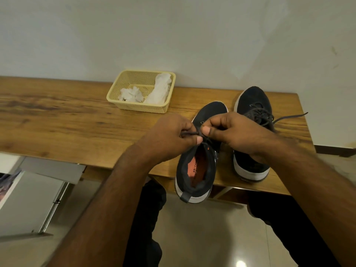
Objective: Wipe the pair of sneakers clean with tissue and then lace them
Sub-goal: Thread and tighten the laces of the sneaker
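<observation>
- Over the near sneaker (199,155), both hands are working the lace (189,133): the left hand (169,137) is pinching a dark strand between thumb and curled fingers, pulling it out to the left of the shoe.
- The right hand (229,132) is curling in from the other side, thumb pressing the lace right above the eyelets, so the two thumbs are nearly touching over the tongue.
- That sneaker is lying with its long axis running away from the person, toe pointing at the wall, heel hanging over the near edge of the table (57,120), and its orange insole is showing.
- Just to the right of it, the second sneaker (250,132) is sitting parallel, already looking laced, one loose lace end (290,116) trailing toward the table's right edge.
- Beyond and left of the near sneaker, the basket (141,91) is holding crumpled tissue (146,91), so the wiping looks finished.
- Judging by this, tightening calls for pulling outward across the shoe; the left hand is getting open tabletop, while the right is crowded by the second sneaker.
- The overhanging heel could tip off if the pull drags toward the person.
</observation>
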